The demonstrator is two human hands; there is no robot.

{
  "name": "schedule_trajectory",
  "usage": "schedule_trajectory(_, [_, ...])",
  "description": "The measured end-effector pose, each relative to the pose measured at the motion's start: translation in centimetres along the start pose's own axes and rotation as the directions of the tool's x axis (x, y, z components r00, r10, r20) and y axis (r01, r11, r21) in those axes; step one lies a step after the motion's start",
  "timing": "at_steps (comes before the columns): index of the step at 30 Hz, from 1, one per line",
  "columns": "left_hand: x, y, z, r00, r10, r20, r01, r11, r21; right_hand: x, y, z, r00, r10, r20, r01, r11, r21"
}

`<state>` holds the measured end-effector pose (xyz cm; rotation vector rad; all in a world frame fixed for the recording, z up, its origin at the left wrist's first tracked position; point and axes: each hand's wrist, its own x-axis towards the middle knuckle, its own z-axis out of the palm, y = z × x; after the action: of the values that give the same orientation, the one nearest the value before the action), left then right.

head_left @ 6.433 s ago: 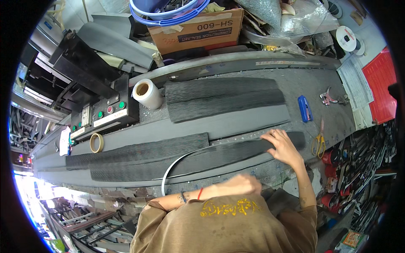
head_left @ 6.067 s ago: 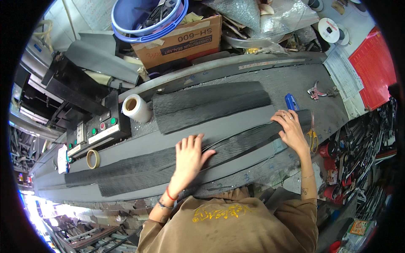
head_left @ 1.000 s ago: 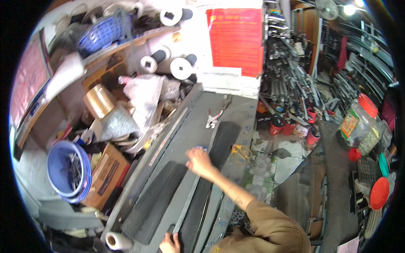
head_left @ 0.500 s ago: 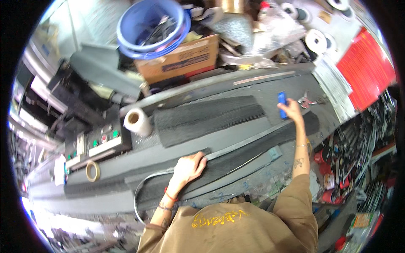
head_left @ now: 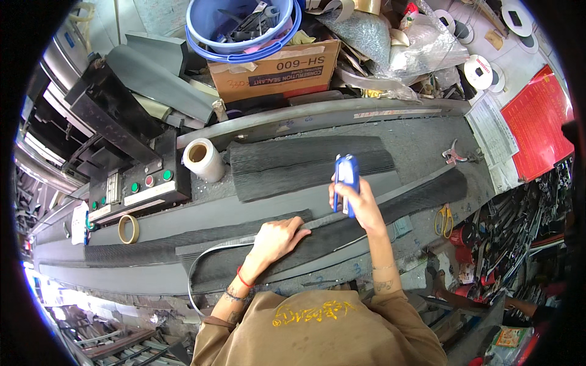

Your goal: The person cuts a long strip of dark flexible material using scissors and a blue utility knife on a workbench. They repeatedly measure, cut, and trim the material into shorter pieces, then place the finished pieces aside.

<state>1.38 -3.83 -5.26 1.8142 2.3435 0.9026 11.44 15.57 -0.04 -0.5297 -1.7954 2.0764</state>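
Bright, even daylight, soft shadows, sharp centre; fisheye bends edges inside a black rim.

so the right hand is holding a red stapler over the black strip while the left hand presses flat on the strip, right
Not quite: the tool in the right hand is blue, not red, and whether it is a stapler cannot be told. The head view shows this. The rest holds: it is held over the black strip, and the left hand presses flat on that strip.

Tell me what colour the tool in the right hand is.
Blue, seen in the head view: the tool in the right hand.
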Motion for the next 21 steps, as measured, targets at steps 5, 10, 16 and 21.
schedule_trajectory(5, [0.3, 0.5, -1.3, 1.000, -0.011, -0.007, 0.011, 0.999, 0.052, -2.9, -3.0, 0.0, 1.000, -0.025, 0.001, 0.016, 0.619, -0.786])
schedule_trajectory(10, [0.7, 0.8, -1.6, 0.999, -0.015, 0.029, 0.014, 0.999, 0.049, -3.4, -2.0, -0.8, 0.999, -0.033, -0.036, -0.013, 0.531, -0.847])
schedule_trajectory(16, [2.6, 1.6, 0.4, 0.998, 0.025, 0.060, -0.033, 0.992, 0.124, -3.2, -0.6, -0.5, 0.993, -0.121, -0.011, 0.053, 0.521, -0.852])
schedule_trajectory(21, [3.8, 1.1, 2.0, 0.997, 0.043, 0.057, -0.042, 0.999, -0.028, -2.6, -0.4, -1.9, 0.989, -0.113, -0.092, 0.011, 0.691, -0.723])
